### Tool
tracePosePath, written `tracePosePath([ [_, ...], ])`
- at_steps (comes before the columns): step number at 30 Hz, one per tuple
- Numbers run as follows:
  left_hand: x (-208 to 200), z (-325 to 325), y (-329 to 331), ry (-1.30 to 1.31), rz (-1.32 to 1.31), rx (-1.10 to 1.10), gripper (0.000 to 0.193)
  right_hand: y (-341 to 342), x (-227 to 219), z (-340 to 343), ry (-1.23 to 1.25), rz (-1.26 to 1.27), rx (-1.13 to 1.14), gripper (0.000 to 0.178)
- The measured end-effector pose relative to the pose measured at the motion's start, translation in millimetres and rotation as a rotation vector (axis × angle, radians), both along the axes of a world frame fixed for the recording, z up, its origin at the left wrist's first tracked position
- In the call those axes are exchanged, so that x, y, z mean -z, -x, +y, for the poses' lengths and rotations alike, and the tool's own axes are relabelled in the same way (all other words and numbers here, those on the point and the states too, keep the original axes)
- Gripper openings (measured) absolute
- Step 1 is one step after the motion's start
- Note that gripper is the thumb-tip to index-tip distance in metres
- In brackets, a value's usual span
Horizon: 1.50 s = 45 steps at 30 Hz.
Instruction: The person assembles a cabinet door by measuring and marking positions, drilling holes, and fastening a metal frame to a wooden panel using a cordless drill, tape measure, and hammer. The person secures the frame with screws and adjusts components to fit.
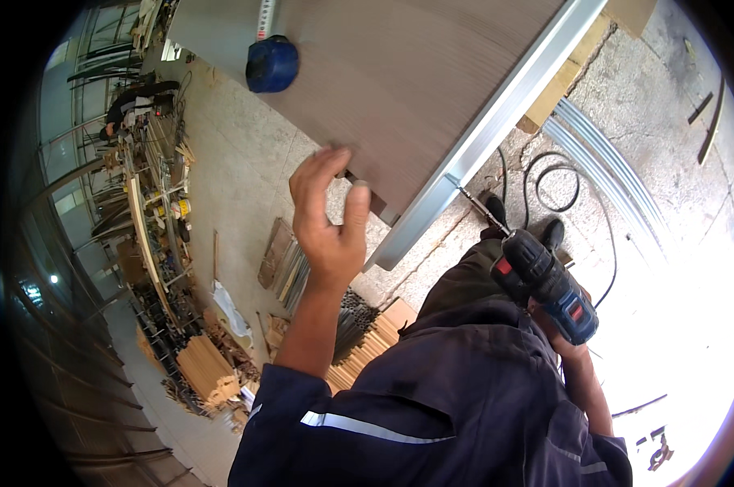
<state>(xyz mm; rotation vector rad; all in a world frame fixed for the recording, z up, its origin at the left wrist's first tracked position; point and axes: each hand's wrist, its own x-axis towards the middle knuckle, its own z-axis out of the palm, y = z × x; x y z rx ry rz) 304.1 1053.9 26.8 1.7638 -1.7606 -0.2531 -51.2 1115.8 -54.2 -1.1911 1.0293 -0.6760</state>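
Observation:
My right hand (552, 325) grips a blue and black cordless drill (550, 288), its fingers mostly hidden behind the tool. From its chuck a long thin bit (482, 211) reaches to the silver metal profile (497, 130) along the edge of a brown wood-grain panel (399, 89). The tip meets the profile or stops very close to it. My left hand (328, 215) is raised beside the panel's near corner, thumb and fingers apart, with nothing in it. A dark blue tape measure (272, 65) lies on the panel's left edge, its white blade drawn out away from me.
Wooden blocks (546, 101) are under the panel's right side. Metal strips (606, 162) and a black cable (558, 183) lie on the concrete floor by my shoes. Stacked wooden strips (375, 345) stand below the panel. At far left, a person (127, 105) is near cluttered racks.

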Motion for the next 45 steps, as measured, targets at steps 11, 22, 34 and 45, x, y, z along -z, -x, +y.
tracePosePath([
  [11,-18.3,51.0,12.9,-0.314,0.343,-0.115,0.064,2.3,24.0,34.1,-0.082,-0.105,0.107,0.023],
  [22,-4.3,36.6,13.9,-0.254,0.288,-0.094,0.054,-11.9,-1.4,29.3,-0.204,-0.089,0.178,0.037],
  [34,2.7,51.0,-1.0,-0.250,0.363,-0.012,0.067,-12.8,6.4,29.1,-0.157,-0.053,0.183,0.037],
  [45,12.7,76.5,-26.6,-0.217,0.799,-0.150,0.036,-4.4,6.3,32.2,-0.278,-0.057,0.223,0.043],
])
